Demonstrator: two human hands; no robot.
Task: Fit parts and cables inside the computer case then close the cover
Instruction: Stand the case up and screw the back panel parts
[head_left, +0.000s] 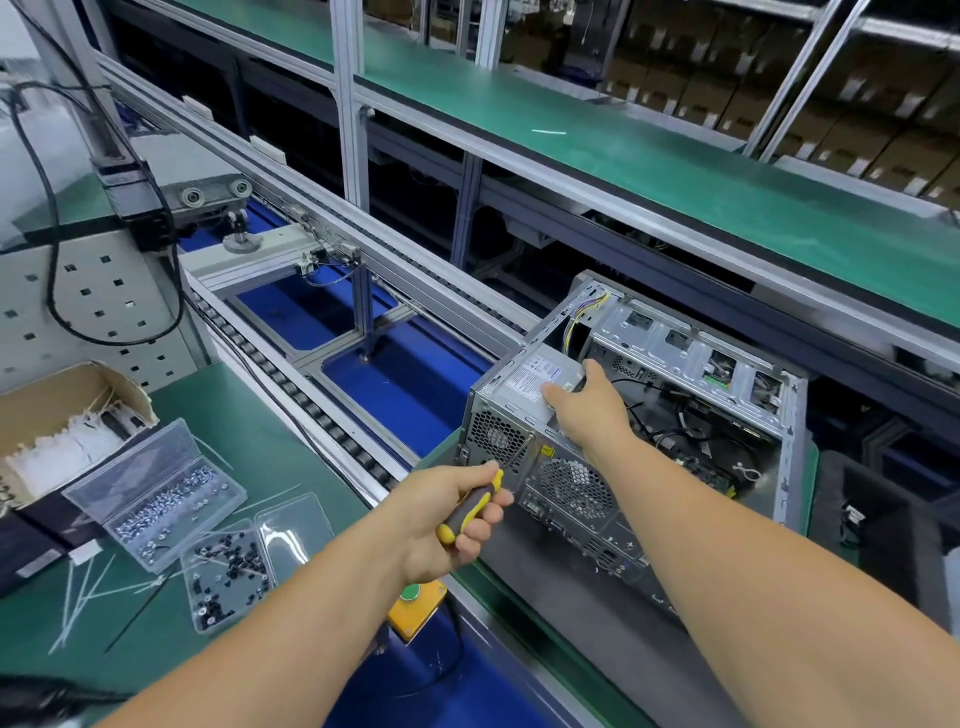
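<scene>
My left hand (457, 519) grips a yellow-handled screwdriver (470, 506), its shaft reaching the computer case (623, 431) at the rear fan grille. My right hand (587, 400) clasps the power supply (540, 376) in the case's top rear corner. The case lies open on a dark mat (571, 592) beside the roller conveyor (322, 410). Left of me sit two clear screw boxes (156, 493), loose cable ties (83, 597) and a cardboard box (62, 415). A yellow button box (415, 608) sits under my left wrist.
</scene>
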